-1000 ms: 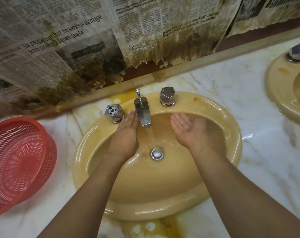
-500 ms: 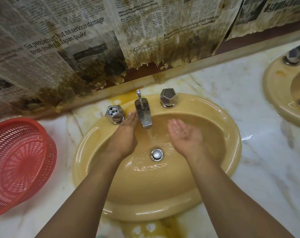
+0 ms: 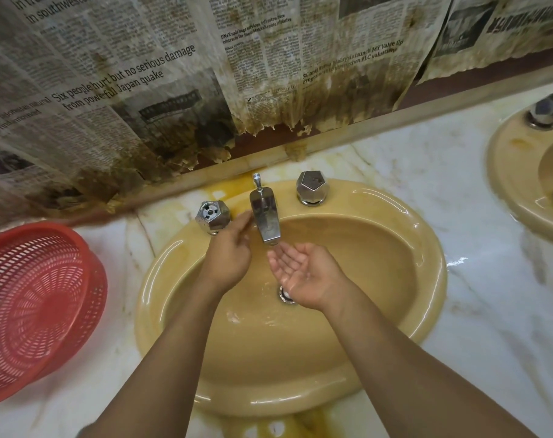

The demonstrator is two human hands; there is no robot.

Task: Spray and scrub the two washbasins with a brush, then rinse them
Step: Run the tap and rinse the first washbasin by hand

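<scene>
Both bare forearms come in from the bottom edge and converge toward the centre, the left from about 7 o'clock, the right from about 5 o'clock. The left hand [image 3: 229,257] lies back-up with the palm turned down, wrist nearly straight, fingers together and stretched toward 1 o'clock. The right hand [image 3: 303,275] is turned palm-up and lightly cupped, fingers together and pointing toward 10 o'clock, the thumb lying along the upper edge (the palm looks wet and shiny). Neither hand grips anything. The two hands sit close side by side without touching, the right slightly lower than the left.
</scene>
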